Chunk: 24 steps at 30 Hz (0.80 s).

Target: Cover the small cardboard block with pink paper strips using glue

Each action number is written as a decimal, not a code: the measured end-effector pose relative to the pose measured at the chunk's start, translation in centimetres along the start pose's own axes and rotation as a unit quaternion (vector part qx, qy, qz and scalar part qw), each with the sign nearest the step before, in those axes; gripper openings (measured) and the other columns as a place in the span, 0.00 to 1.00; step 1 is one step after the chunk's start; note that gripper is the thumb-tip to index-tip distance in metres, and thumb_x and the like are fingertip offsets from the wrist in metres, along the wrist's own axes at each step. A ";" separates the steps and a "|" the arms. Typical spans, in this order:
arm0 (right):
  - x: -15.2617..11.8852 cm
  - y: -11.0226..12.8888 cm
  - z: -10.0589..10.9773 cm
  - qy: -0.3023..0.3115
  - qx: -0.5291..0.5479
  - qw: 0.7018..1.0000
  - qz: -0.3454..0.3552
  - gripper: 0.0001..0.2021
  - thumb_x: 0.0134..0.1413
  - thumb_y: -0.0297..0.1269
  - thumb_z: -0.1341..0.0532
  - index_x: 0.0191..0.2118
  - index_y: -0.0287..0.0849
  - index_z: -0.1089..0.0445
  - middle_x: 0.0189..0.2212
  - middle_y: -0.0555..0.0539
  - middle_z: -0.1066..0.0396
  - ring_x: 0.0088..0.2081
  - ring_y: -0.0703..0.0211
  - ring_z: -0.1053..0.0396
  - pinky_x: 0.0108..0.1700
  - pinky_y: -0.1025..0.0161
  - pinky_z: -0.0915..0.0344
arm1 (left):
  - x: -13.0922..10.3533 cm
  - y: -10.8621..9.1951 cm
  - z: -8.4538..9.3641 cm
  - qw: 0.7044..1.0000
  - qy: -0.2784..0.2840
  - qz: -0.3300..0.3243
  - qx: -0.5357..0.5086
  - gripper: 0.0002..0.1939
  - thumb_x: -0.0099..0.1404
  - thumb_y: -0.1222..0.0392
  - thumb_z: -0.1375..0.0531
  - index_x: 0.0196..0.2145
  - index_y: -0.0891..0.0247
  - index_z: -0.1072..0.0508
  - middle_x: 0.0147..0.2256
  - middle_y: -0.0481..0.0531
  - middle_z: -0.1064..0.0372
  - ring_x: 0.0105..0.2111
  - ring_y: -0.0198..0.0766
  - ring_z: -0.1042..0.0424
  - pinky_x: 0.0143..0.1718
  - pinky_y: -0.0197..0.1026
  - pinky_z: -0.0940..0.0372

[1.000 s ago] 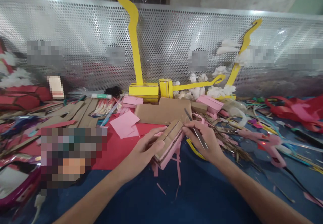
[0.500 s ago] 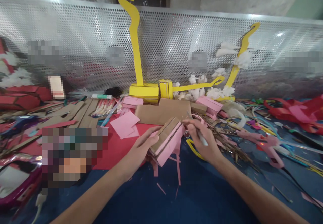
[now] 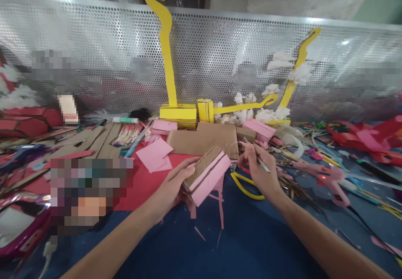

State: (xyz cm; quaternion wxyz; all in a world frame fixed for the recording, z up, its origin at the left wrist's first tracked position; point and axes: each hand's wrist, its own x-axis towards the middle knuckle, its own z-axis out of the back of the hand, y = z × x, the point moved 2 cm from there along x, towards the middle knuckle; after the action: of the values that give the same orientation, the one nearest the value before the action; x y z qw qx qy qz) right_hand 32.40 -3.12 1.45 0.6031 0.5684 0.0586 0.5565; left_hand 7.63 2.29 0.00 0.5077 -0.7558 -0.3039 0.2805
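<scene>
My left hand (image 3: 180, 180) is closed round a small cardboard box (image 3: 207, 166), its thumb on the bare brown face. Pink paper (image 3: 211, 182) covers the box's near side, and the box tilts up to the right. Just right of it and apart, my right hand (image 3: 259, 166) pinches a slim silver pen-like tool (image 3: 264, 165) whose back end points down toward me. The tool's tip is hidden by the fingers. A thin pale strip curls beside those fingertips. Narrow pink paper strips (image 3: 221, 207) hang below or lie under the box.
A pink glue gun (image 3: 328, 178) with a lit red light lies right. Behind the box sits a brown cardboard piece (image 3: 204, 138). Yellow hooked cardboard shapes (image 3: 168, 52) stand by the perforated metal panel (image 3: 106, 40). Pink paper (image 3: 153, 153) rests on a red sheet (image 3: 132, 195) at left.
My right hand has moved off the box's right edge, a little to the right, with the silver tool. More of the pink edge shows; my left hand keeps hold of the box.
</scene>
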 end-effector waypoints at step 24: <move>-1.5 -0.2 -2.0 0.115 0.230 0.965 -0.044 0.24 0.71 0.58 0.51 0.55 0.48 0.29 0.34 0.45 0.22 0.34 0.55 0.26 0.40 0.56 0.29 | 1.2 0.4 1.1 0.993 -0.041 0.038 -0.106 0.26 0.68 0.47 0.45 0.55 0.71 0.29 0.26 0.58 0.27 0.21 0.43 0.29 0.15 0.41 0.30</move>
State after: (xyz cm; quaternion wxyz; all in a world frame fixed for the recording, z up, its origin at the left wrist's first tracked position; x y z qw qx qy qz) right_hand 30.52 -2.91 -0.24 0.4693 0.6212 0.2787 0.5623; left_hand 7.67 3.76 -0.89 0.4006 -0.8042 -0.3236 0.2968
